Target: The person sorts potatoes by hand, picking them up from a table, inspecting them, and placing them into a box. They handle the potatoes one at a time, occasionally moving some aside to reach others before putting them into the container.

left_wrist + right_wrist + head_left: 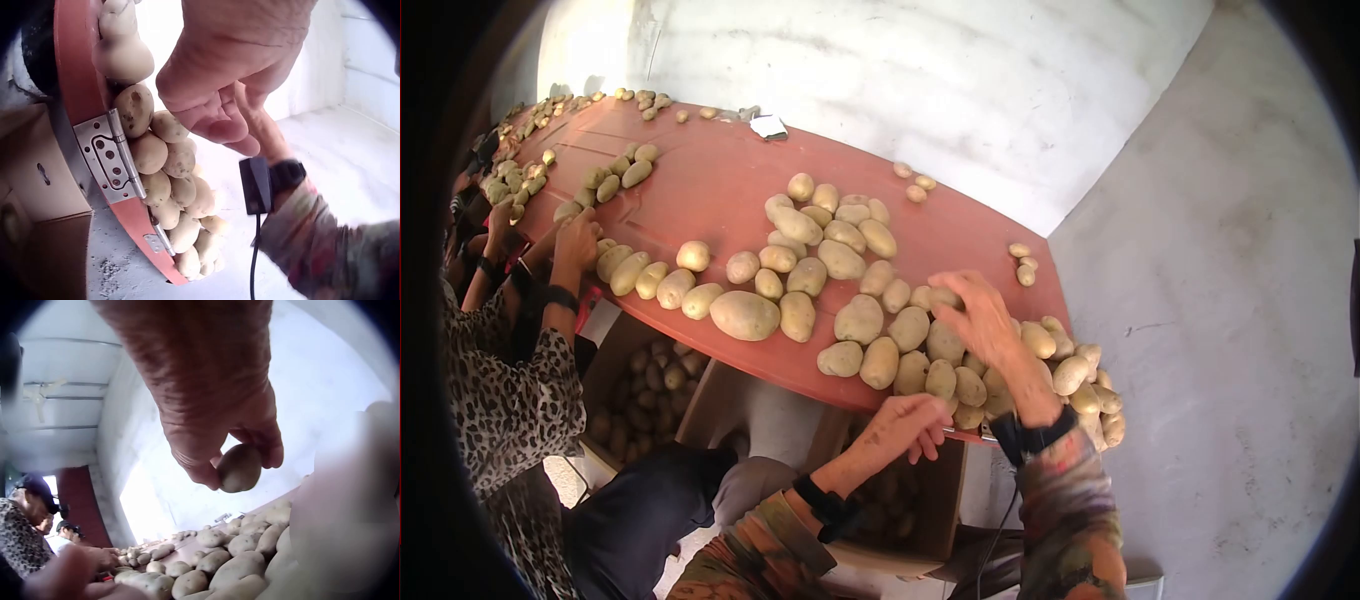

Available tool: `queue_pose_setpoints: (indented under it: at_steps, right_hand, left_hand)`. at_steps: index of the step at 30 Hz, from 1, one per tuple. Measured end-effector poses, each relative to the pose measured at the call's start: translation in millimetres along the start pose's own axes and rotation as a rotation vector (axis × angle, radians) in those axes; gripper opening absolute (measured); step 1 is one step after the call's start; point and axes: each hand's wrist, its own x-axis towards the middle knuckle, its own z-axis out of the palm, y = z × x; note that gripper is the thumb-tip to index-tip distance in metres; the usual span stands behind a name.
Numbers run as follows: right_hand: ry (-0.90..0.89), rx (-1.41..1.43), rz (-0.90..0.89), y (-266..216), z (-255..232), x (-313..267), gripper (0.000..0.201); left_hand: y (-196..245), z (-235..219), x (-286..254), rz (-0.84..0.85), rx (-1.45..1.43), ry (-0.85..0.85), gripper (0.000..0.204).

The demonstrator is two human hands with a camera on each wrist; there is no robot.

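My right hand (985, 320) pinches a small potato (240, 469) between thumb and fingers, held above the potatoes on the red table (710, 200). Beneath and around that hand, potatoes lie close together, piled at the table's right end. My left hand (897, 425) is over the near table edge, its fingers loosely bent and nothing in them, close to the front potatoes (134, 111). To the left, one large potato (745, 315) ends a row along the edge. A looser group of potatoes (840, 258) spreads behind it.
Open cardboard boxes (700, 405) with potatoes stand under the table. At the left, a person in a leopard-print top (515, 410) works over more potatoes. Small potato groups (1025, 265) lie near the far edges. A pale wall (920, 90) rises behind. Metal hinges (112, 159) line the near edge.
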Motion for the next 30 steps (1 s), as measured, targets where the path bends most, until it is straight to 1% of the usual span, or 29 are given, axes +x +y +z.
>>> queue_pose_setpoints:
  at_steps: [1,3,4,6,7,8,9,10,11,12,13,14,15,16,17,18,19,21,22,24,25,27,28,30]
  right_hand:
    - [0.018,0.037,0.016,-17,-6,-17,0.039]
    - [0.066,0.078,0.023,-40,-7,-59,0.044]
    - [0.097,0.083,0.015,-48,-4,-80,0.047]
    - [0.084,0.096,0.015,-66,3,-112,0.051]
    - [0.068,0.108,0.012,-71,6,-124,0.054]
    - [0.073,0.114,0.015,-71,8,-131,0.054]
    - [0.135,0.131,0.020,-70,11,-138,0.056]
    - [0.197,0.146,0.025,-68,13,-143,0.058]
    - [0.202,0.152,0.029,-64,11,-146,0.058]
    - [0.238,0.170,0.071,-57,8,-148,0.057]
    - [0.275,0.190,0.116,-50,4,-151,0.056]
    - [0.306,0.183,0.124,-42,0,-151,0.046]
    - [0.307,0.192,0.131,-31,0,-153,0.046]
    - [0.363,0.268,0.216,-19,2,-157,0.041]
    - [0.420,0.343,0.299,-11,4,-159,0.037]
    - [0.460,0.344,0.312,-8,5,-161,0.030]
    - [0.463,0.352,0.319,-1,7,-163,0.030]
    - [0.461,0.258,0.260,9,11,-167,0.027]
    - [0.464,0.267,0.262,11,11,-167,0.027]
    - [0.508,0.170,0.150,11,9,-165,0.026]
    - [0.512,0.178,0.152,12,8,-165,0.026]
    - [0.523,0.118,0.098,14,7,-166,0.027]
    - [0.527,0.127,0.102,15,7,-166,0.027]
    - [0.526,0.106,0.096,18,8,-167,0.027]
  left_hand:
    - [-2,-4,1,0.003,0.000,-0.002,0.041]
    - [-3,-6,3,-0.031,-0.254,0.054,0.051]
    - [-1,-3,3,-0.033,-0.251,0.052,0.051]
    - [4,8,3,-0.033,-0.353,0.165,0.058]
    - [3,10,2,-0.039,-0.347,0.164,0.058]
    - [1,13,1,-0.007,-0.377,0.151,0.054]
    - [0,15,-1,0.024,-0.408,0.139,0.049]
    - [-4,13,-2,0.019,-0.400,0.140,0.049]
    - [-10,11,-1,-0.029,-0.261,0.088,0.042]
    - [-12,11,-1,-0.079,-0.119,0.033,0.035]
    - [-13,14,0,-0.090,-0.110,0.031,0.035]
    - [-13,18,0,-0.140,-0.029,0.012,0.030]
    - [-13,21,0,-0.190,0.050,-0.005,0.025]
    - [-17,24,0,-0.200,0.054,-0.004,0.025]
    - [-22,27,2,-0.239,0.152,-0.025,0.023]
    - [-26,31,4,-0.280,0.250,-0.048,0.022]
    - [-27,35,4,-0.289,0.255,-0.047,0.022]
    - [-25,43,3,-0.323,0.541,-0.038,0.019]
    - [-27,46,3,-0.330,0.547,-0.035,0.019]
    - [-34,48,5,-0.314,0.640,-0.037,0.021]
    - [-40,46,6,-0.320,0.647,-0.034,0.021]
    - [-49,44,6,-0.151,0.926,-0.122,0.025]
    - [-50,46,5,-0.159,0.932,-0.121,0.025]
    - [-50,51,4,-0.206,1.079,-0.015,0.030]
